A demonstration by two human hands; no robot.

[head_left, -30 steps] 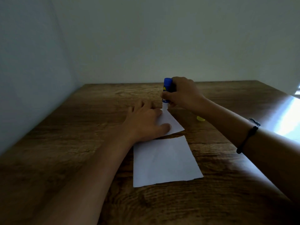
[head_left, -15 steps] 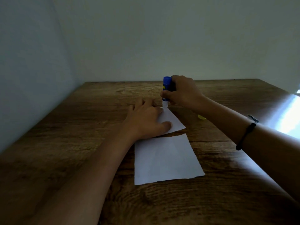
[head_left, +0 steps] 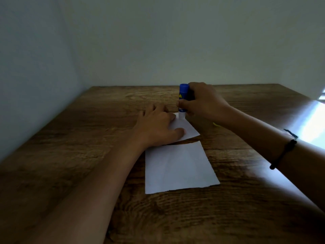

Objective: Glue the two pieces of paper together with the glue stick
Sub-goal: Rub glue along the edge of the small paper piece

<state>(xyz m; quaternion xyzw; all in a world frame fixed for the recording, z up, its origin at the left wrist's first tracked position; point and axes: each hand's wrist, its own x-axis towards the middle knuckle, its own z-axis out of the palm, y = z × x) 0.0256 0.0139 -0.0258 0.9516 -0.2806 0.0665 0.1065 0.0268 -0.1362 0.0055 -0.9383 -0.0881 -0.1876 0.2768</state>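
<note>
Much of the far sheet of paper (head_left: 188,128) lies hidden under the left hand (head_left: 158,127), and a small yellow object (head_left: 216,124) on the table is almost wholly covered by the right forearm, too little of it showing to identify. The room is dim, with glare washing out the wooden table (head_left: 88,138) at its right edge. Two white sheets lie on the wood: the far one angled, the near sheet of paper (head_left: 177,168) just this side of it, a thin strip of table showing between them. The blue glue stick (head_left: 183,97), with a yellow mark on its barrel, stands upright with its pale tip down on the far corner of the far sheet. The right hand (head_left: 202,101) grips the barrel, fingers and thumb curled around it. The left hand rests flat on the far sheet, fingers straight and spread, thumb pressed near the sheet's front edge. A dark cord bracelet (head_left: 284,150) circles the right wrist.
</note>
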